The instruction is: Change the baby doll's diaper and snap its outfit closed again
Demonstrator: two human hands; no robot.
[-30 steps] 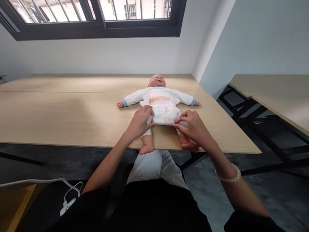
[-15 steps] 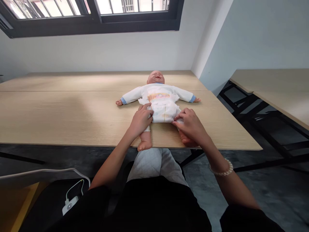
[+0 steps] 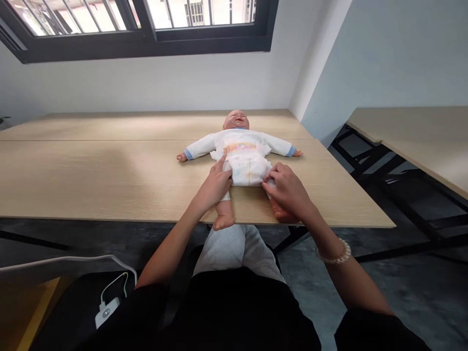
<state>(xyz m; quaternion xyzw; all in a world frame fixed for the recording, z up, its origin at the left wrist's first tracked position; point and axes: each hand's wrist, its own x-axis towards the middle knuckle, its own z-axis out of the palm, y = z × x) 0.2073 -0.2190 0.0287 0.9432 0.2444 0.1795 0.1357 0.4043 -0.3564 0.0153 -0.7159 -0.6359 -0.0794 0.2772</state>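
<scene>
A baby doll [image 3: 202,145] in a white top with blue cuffs lies on its back, head toward the wall and feet at the table's near edge. Round its hips sits a white diaper [image 3: 248,168] with a coloured waistband and a yellow line down the front. My left hand [image 3: 215,183] pinches the diaper's edge by the doll's leg on the left, index finger stretched up along it. On the other side my right hand [image 3: 283,185] has thumb and fingers closed on the diaper's edge at the other leg, partly hiding that leg.
The doll lies on a light wooden table [image 3: 73,180] set against the wall under a barred window [image 3: 204,34]. Another wooden table [image 3: 420,131] stands to the right. A white power adapter [image 3: 107,312] with cables rests at lower left.
My left index finger has straightened upward along the diaper's side. The doll's leg on the left has shifted slightly to the right. My right hand has hardly moved.
</scene>
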